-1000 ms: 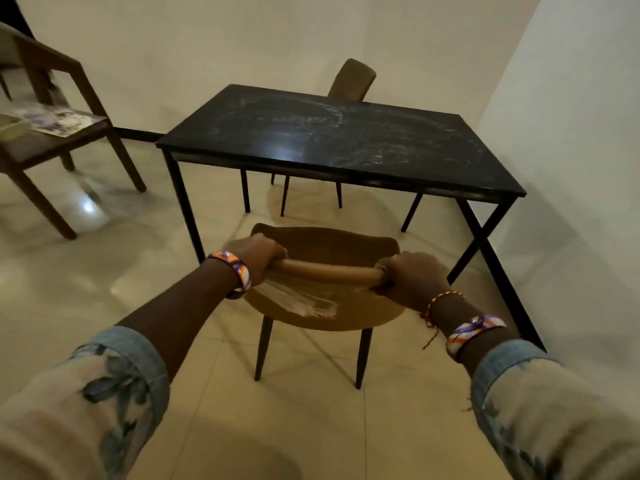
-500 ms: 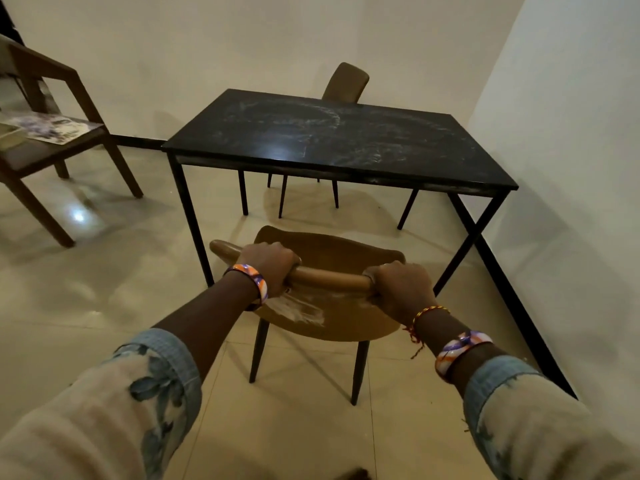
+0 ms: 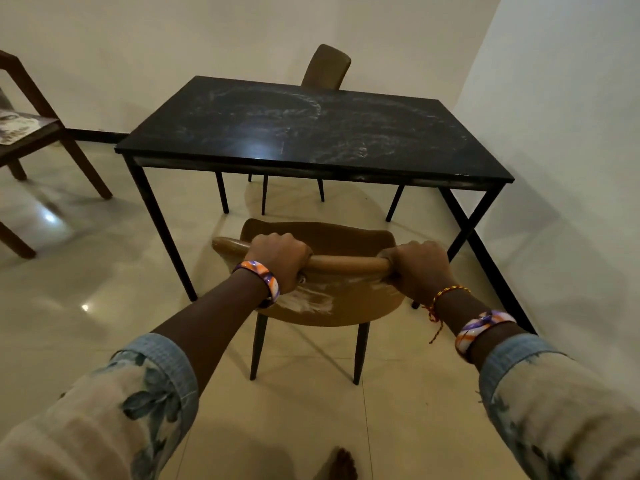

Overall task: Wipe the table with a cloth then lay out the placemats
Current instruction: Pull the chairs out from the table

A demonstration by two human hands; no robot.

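At far left a dark wooden armchair (image 3: 41, 133) stands on the pale tiled floor (image 3: 86, 271), with what looks like a patterned mat or print lying on its seat, too cut off by the frame edge for me to say whether it is a placemat. My left hand (image 3: 278, 259) has its fingers (image 3: 298, 249) wrapped over the curved top rail of the brown chair (image 3: 322, 299) in front of me, and my right hand (image 3: 417, 268) clenches the same rail at its other end, so both hands are grasping the chair and neither holds a cloth. The chair stands just short of the near edge of the black bench (image 3: 311, 140), apart from it, with a pale smear on its seat. I judge this to be a clearing step ahead of the wiping: the bench top shows whitish swirls and dust marks across most of its surface and carries nothing. The next move calls for setting the chair where it leaves me room along the near edge, then fetching a cloth, which is nowhere in view. A second brown chair (image 3: 327, 67) is tucked in at the far side against the cream wall (image 3: 173, 36); another wall (image 3: 554, 133) closes the room on the right.
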